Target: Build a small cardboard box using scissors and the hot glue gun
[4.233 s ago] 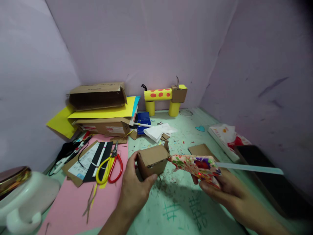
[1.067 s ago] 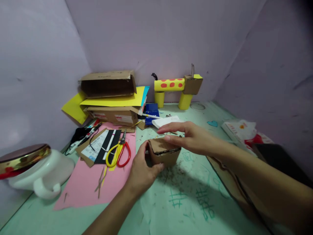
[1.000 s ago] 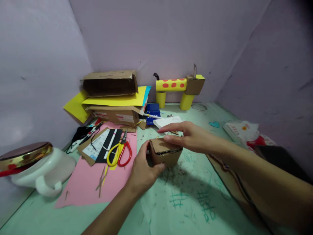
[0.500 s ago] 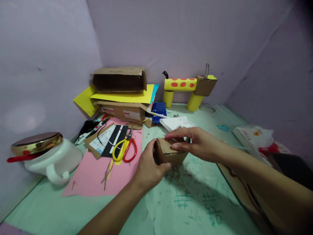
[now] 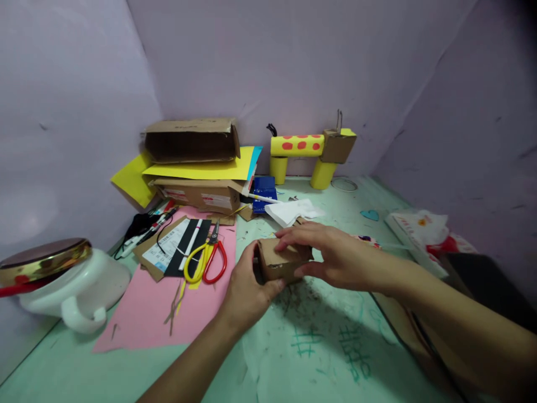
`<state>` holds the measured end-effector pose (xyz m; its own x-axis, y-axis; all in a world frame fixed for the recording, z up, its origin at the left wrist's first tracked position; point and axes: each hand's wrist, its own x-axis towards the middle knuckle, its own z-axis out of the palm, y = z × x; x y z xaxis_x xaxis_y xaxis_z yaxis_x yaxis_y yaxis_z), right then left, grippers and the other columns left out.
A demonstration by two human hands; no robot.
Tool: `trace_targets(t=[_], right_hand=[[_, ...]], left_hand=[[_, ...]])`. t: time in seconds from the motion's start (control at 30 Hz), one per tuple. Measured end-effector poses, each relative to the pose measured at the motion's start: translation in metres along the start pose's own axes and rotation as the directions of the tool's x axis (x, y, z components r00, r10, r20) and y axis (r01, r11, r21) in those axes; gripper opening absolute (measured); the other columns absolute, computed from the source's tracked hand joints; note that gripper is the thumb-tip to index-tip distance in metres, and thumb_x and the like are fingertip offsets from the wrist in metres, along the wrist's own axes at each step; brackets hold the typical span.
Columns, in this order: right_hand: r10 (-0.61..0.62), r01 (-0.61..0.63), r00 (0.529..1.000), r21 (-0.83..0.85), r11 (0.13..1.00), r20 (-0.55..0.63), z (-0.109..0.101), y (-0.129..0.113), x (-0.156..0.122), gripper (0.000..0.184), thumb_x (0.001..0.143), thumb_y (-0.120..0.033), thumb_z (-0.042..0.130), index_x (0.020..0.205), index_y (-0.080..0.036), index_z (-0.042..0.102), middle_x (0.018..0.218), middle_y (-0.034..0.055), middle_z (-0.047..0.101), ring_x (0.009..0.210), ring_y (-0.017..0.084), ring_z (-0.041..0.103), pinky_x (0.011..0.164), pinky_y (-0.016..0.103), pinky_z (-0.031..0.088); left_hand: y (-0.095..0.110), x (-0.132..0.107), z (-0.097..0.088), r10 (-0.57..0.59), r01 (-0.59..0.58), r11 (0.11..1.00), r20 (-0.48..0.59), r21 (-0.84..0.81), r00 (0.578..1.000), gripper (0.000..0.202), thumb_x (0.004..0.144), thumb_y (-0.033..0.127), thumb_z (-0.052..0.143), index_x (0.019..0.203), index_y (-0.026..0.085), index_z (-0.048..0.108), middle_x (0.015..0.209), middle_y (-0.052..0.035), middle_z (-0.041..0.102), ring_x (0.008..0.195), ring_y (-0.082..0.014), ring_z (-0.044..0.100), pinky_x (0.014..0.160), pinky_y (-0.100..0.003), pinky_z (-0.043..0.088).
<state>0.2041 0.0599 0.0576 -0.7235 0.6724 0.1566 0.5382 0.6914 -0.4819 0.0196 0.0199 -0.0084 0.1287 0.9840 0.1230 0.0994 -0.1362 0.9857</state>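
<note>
A small brown cardboard box (image 5: 277, 264) sits on the green table (image 5: 319, 358) in the middle of the view. My left hand (image 5: 245, 286) grips its left side, thumb in front and fingers behind. My right hand (image 5: 331, 254) lies over the top and right side of the box, fingers bent and pressing down on the lid flap. The flowered glue gun (image 5: 366, 240) lies just behind my right hand, mostly hidden by it.
Yellow and red scissors (image 5: 205, 260) lie on pink paper (image 5: 168, 302) to the left. A white pot with a gold lid (image 5: 54, 280) stands far left. Stacked cardboard boxes (image 5: 193, 162) and a yellow spotted roll animal (image 5: 308, 154) stand at the back. A tissue pack (image 5: 415, 229) is at right.
My right hand put the glue gun down and came over the box. In the last second it dropped from hovering above the flap to pressing on the top.
</note>
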Motion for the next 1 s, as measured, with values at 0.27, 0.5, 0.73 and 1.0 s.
trace_targets(t=[0.27,0.5,0.73,1.0], right_hand=[[-0.106,0.094,0.981,-0.080,0.992,-0.163,0.013,0.002,-0.006,0.031,0.075,-0.010,0.073,0.102,-0.021,0.062,0.113,0.0054,0.070,0.107,0.026,0.062,0.097,0.046,0.040],[-0.059,0.057,0.973,-0.017,0.998,-0.222,0.019,0.006,-0.010,0.041,0.071,-0.003,0.072,0.107,-0.019,0.061,0.116,0.0084,0.069,0.109,0.027,0.062,0.100,0.050,0.038],[0.043,-0.036,0.989,0.053,0.998,-0.141,0.010,0.004,-0.009,0.049,0.066,-0.001,0.071,0.111,-0.019,0.062,0.115,0.0091,0.068,0.107,0.026,0.061,0.089,0.039,0.049],[0.115,-0.127,0.977,-0.056,0.990,-0.182,0.000,0.026,-0.015,0.065,0.064,-0.014,0.078,0.125,-0.018,0.056,0.122,0.0134,0.064,0.116,0.033,0.054,0.095,0.047,0.042]], left_hand=[[-0.006,-0.004,-0.007,0.006,-0.002,0.988,-0.025,0.151,1.000,0.094,0.063,0.038,0.072,0.141,0.012,0.026,0.143,-0.0213,0.040,0.129,-0.0362,0.043,0.104,-0.055,0.037],[-0.004,-0.010,-0.017,0.587,-0.491,0.632,0.043,0.599,0.808,0.052,0.080,0.021,0.062,0.129,0.021,0.046,0.141,-0.0150,0.043,0.132,-0.0296,0.040,0.106,-0.050,0.038],[0.003,-0.006,-0.007,0.702,-0.607,0.337,0.237,0.719,0.671,0.041,0.078,0.009,0.059,0.119,0.014,0.052,0.130,-0.0186,0.050,0.125,-0.0330,0.045,0.102,-0.054,0.040],[0.007,-0.009,-0.004,0.685,-0.560,0.199,0.294,0.804,0.667,0.047,0.079,0.014,0.061,0.124,0.013,0.049,0.124,-0.0193,0.056,0.118,-0.0343,0.048,0.097,-0.057,0.040]])
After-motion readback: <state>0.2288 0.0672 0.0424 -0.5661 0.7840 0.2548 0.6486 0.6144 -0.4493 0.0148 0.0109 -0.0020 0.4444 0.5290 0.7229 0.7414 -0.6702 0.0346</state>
